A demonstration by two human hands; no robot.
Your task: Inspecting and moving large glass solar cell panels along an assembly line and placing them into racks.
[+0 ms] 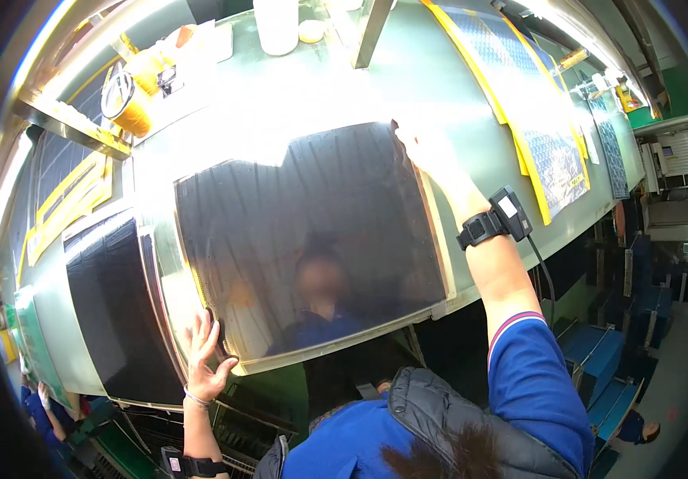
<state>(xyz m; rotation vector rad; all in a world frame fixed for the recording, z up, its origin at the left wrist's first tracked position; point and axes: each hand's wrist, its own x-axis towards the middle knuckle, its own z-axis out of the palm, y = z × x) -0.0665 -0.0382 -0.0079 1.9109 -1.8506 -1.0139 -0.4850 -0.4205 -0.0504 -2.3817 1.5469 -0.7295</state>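
A large dark glossy panel (pixel 312 231) lies on the worktable in front of me, mirroring a person and the overhead lights. Light strips border its left and right edges. At its near left corner is my left hand (pixel 204 363), thumb and fingers apart, beside a small dark piece (pixel 219 339) at the panel's edge. I cannot make out what that piece is. My right hand (pixel 417 152) reaches to the far right corner, its fingertips drawn together on the panel's edge. Glare washes out much of that hand. A black device and strap (pixel 488 226) sit on my right wrist.
Another dark panel (pixel 124 311) lies at the left. Yellow-edged patterned sheets (pixel 523 104) lie at the right. A roll of orange tape (pixel 127 108), a white cylinder (pixel 277 28) and metal posts (pixel 372 32) stand at the back. Another person (pixel 45 411) is at far left.
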